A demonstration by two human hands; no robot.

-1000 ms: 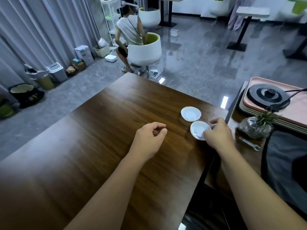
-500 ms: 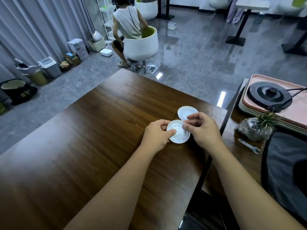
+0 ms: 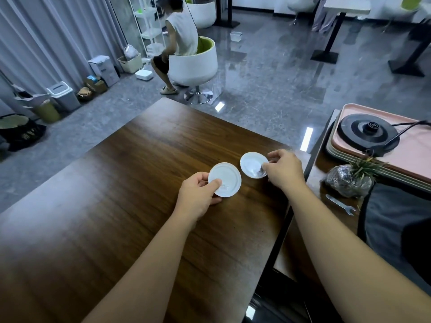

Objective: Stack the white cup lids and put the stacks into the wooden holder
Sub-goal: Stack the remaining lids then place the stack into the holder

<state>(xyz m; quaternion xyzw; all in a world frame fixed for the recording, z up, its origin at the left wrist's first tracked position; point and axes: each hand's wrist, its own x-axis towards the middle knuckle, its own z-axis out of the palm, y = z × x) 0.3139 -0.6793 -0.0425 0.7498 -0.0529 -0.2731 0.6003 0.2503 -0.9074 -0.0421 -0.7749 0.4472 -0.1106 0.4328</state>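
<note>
Two white cup lids are over the dark wooden table [image 3: 121,173]. My left hand [image 3: 198,197] pinches the nearer lid [image 3: 225,179] at its left rim, thumb on top, and holds it just above the wood. My right hand [image 3: 283,170] grips the far lid [image 3: 253,164] at its right edge with thumb and fingers. The two lids sit side by side, a small gap between them. No wooden holder is in view.
A second table to the right carries a pink tray [image 3: 412,148] with a black kettle base [image 3: 368,134], a small wrapped plant [image 3: 349,178], a wrench [image 3: 340,203] and a dark bag [image 3: 398,220]. A person sits on a white chair [image 3: 193,64] beyond the table.
One second ago only my right hand touched a lid. It passed that lid to my left hand, then moved right and took hold of the second lid.
</note>
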